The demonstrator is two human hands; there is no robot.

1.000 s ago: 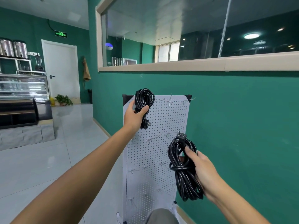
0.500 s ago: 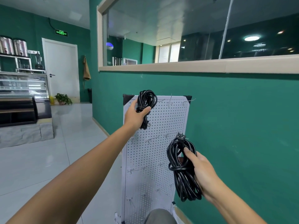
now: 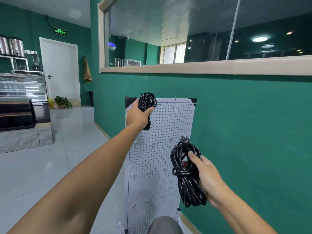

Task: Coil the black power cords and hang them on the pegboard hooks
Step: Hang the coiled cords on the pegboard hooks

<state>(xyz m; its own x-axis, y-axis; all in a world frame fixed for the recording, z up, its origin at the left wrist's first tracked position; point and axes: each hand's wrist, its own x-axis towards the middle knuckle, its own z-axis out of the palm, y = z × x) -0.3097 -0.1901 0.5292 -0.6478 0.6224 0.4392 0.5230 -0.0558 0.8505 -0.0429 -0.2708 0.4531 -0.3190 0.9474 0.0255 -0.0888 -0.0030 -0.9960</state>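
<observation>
Your left hand grips one coiled black cord against the top-left corner of the white pegboard, beside its top hooks. Your right hand grips a second coiled cord, plug uppermost, before the board's lower half

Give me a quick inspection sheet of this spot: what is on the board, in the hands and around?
Surface: white pegboard leaning against the green wall, wire hooks in rows, none carrying a cord.
Job's things: small coiled cord at the board's top left; larger coiled cord, plug up.
Clutter: nothing seen.
Hands: left hand grips the small coil; right hand grips the larger.
Cables: both bundled, no loose ends trailing.
Surroundings: white door, potted plant, display counter.
</observation>
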